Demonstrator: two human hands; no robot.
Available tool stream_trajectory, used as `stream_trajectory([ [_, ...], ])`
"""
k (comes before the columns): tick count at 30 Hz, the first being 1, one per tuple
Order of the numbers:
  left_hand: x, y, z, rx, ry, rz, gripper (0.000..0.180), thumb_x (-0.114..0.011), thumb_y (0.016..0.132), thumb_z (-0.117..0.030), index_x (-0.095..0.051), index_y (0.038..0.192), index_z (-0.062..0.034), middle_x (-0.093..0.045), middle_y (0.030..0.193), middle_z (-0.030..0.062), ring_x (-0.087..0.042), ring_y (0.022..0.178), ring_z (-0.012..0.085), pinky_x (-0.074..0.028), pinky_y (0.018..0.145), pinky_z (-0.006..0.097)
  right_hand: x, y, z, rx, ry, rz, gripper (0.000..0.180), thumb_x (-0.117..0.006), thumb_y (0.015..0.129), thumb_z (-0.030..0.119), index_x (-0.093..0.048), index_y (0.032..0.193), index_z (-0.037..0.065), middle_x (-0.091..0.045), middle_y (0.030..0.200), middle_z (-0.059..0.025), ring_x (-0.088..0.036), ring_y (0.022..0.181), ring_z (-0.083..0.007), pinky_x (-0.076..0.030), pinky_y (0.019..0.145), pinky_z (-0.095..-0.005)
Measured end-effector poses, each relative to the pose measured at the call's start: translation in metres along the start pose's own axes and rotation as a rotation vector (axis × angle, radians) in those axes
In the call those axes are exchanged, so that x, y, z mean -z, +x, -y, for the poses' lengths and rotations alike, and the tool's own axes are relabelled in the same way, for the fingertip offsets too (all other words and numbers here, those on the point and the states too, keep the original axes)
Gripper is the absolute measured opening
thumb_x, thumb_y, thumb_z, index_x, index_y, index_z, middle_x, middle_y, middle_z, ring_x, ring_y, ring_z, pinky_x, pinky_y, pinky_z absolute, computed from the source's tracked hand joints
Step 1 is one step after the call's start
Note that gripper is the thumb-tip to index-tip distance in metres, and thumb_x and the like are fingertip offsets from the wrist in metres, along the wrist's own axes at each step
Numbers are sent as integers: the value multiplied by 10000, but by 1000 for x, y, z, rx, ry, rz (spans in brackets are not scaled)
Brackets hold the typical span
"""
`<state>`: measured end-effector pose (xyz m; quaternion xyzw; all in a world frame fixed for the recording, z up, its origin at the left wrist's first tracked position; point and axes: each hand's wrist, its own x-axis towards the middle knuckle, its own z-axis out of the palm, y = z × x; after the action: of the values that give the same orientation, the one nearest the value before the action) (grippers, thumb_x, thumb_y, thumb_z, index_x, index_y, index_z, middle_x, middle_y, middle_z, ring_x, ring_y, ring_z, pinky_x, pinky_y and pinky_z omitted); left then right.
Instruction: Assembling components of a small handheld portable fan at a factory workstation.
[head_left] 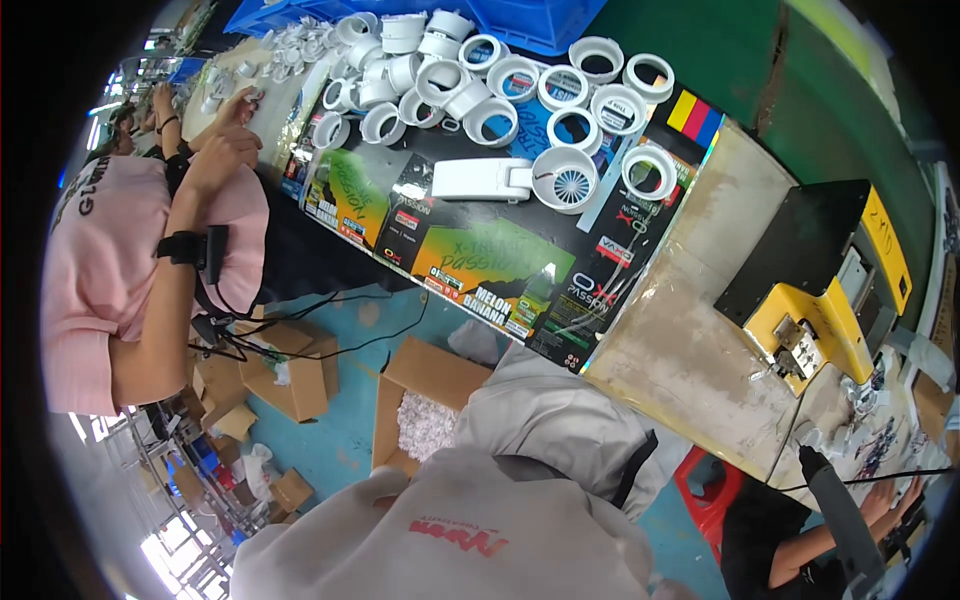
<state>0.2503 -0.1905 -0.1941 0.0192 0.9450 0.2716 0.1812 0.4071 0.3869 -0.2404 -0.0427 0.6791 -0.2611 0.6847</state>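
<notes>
Neither of my hands shows; only my grey top (480, 530) and its sleeves fill the lower middle. On the table in front of me lies a white handheld fan (482, 180), its handle to the left and its round grilled head (565, 181) to the right. Beyond it, many white plastic rings (441, 83) are heaped and scattered. One ring (649, 172) lies just right of the fan head. All of these rest on a dark printed sheet (400, 240) with green and yellow patches.
A yellow and black fixture (815, 290) stands on the table at right. Blue bins (530, 25) line the back. An open cardboard box (430, 365) with small white pieces stands on the floor. A co-worker in pink (150, 270) handles parts at left; another person's hands (880, 505) appear lower right.
</notes>
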Motion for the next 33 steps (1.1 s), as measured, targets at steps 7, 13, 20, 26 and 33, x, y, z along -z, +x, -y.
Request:
stream_trajectory([
  [7, -55, -47, 75, -6, -47, 28, 211, -515, 900, -207, -648, 933, -45, -644, 852, 85, -593, 763, 168, -480, 663, 276, -51, 56, 7, 16, 29, -154, 494, -503, 832, 353, -523, 1217, 45, -577, 1149, -238, -563, 1041, -381, -430, 894, -454],
  [13, 35, 69, 159, -99, 83, -204, 215, -506, 907, -208, -646, 930, -48, -644, 853, 80, -595, 765, 175, -481, 663, 289, 95, 210, 114, 267, -48, -477, 491, -505, 830, 352, -529, 1210, 43, -579, 1145, -238, -564, 1038, -381, -428, 894, -456],
  [20, 218, 218, 195, -159, 244, -560, 219, -495, 915, -211, -644, 927, -50, -644, 854, 76, -597, 766, 182, -483, 662, 305, 374, 289, 321, 639, -202, -826, 487, -508, 829, 351, -535, 1203, 41, -582, 1140, -237, -566, 1034, -382, -426, 894, -457],
  [26, 193, 275, 187, -49, 130, -627, 224, -486, 923, -212, -643, 924, -53, -643, 854, 72, -599, 768, 189, -484, 662, 318, 514, 263, 325, 677, -319, -875, 484, -511, 827, 350, -541, 1197, 39, -584, 1137, -236, -568, 1031, -383, -424, 895, -459],
  [33, 174, 245, 195, 76, 17, -583, 230, -475, 931, -214, -641, 920, -55, -643, 855, 67, -600, 769, 197, -485, 661, 333, 540, 219, 334, 681, -346, -888, 480, -514, 826, 349, -547, 1189, 37, -587, 1132, -235, -569, 1028, -384, -422, 895, -460],
])
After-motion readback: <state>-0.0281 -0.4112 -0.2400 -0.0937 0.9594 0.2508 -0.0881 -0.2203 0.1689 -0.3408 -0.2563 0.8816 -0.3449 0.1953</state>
